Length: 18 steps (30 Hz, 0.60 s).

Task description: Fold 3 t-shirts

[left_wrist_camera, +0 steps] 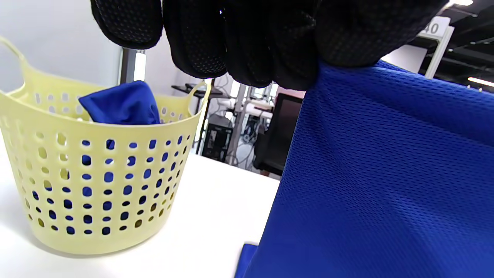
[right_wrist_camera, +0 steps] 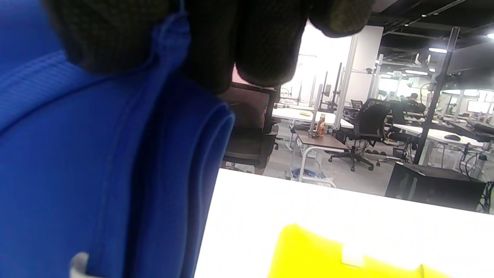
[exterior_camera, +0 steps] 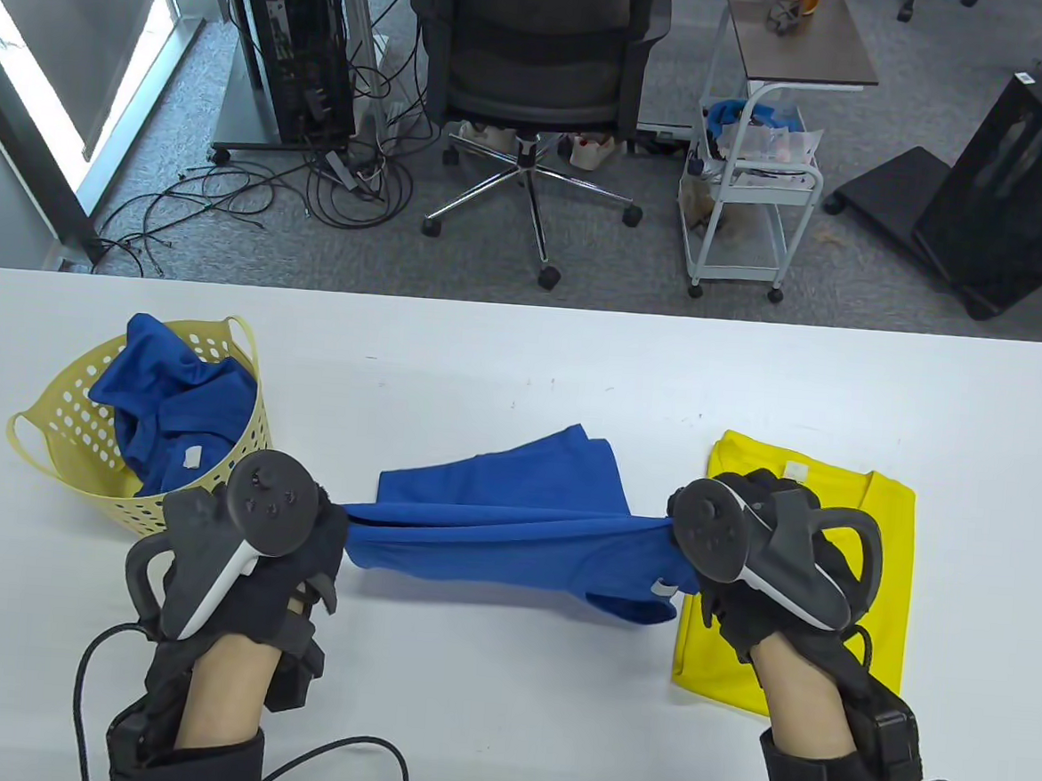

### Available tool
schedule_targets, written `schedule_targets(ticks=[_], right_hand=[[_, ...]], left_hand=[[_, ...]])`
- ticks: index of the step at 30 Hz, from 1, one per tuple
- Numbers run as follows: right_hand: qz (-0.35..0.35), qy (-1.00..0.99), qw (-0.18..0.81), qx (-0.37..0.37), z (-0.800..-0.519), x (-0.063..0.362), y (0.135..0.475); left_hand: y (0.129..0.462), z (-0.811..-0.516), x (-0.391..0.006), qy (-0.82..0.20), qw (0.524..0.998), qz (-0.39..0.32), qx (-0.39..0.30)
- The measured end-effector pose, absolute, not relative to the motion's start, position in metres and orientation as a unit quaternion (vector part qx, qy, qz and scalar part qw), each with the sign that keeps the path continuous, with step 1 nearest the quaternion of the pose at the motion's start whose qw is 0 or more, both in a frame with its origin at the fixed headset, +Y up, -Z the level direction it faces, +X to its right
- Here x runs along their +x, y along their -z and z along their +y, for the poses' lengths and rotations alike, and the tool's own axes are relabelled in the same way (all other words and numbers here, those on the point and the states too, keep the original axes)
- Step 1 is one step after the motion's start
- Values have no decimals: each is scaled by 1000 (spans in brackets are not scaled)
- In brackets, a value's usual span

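the blue t-shirt (exterior_camera: 512, 519) hangs stretched over the middle of the table (exterior_camera: 523, 364), gripped at its 9 o'clock end by the left hand (exterior_camera: 248, 536) and at its 3 o'clock end by the right hand (exterior_camera: 763, 559), both with fingers closed tight on bunched cloth; the wrist views show the mesh pinched under the gloved fingertips. the far part of the shirt, toward 12 o'clock, already rests on the table. the likeliest trouble, as i judge it, is that the cloth is gathered rather than held by clean corners, so laying it down could leave twisted layers and a crooked fold. the right hand hovers over the folded yellow t-shirt (exterior_camera: 866, 557) at 3 o'clock, and a careless drop or drag could rumple it. at 9 o'clock the yellow basket (exterior_camera: 63, 430) holding another blue shirt (exterior_camera: 172, 402) sits near the left hand and could be knocked.
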State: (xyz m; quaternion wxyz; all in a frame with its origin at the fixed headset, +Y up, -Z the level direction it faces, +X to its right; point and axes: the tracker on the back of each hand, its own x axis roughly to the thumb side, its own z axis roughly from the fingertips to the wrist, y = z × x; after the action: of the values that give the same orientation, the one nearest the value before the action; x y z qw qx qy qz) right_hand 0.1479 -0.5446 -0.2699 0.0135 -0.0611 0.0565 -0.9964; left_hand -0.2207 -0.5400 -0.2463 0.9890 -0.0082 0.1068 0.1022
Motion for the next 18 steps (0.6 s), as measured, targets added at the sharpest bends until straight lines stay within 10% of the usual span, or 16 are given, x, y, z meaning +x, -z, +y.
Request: schedule_targets(ticks=[18], right_hand=[[-51, 996, 69, 6, -653, 126, 416]], left_hand=[[400, -649, -204, -35, 980, 181, -76]])
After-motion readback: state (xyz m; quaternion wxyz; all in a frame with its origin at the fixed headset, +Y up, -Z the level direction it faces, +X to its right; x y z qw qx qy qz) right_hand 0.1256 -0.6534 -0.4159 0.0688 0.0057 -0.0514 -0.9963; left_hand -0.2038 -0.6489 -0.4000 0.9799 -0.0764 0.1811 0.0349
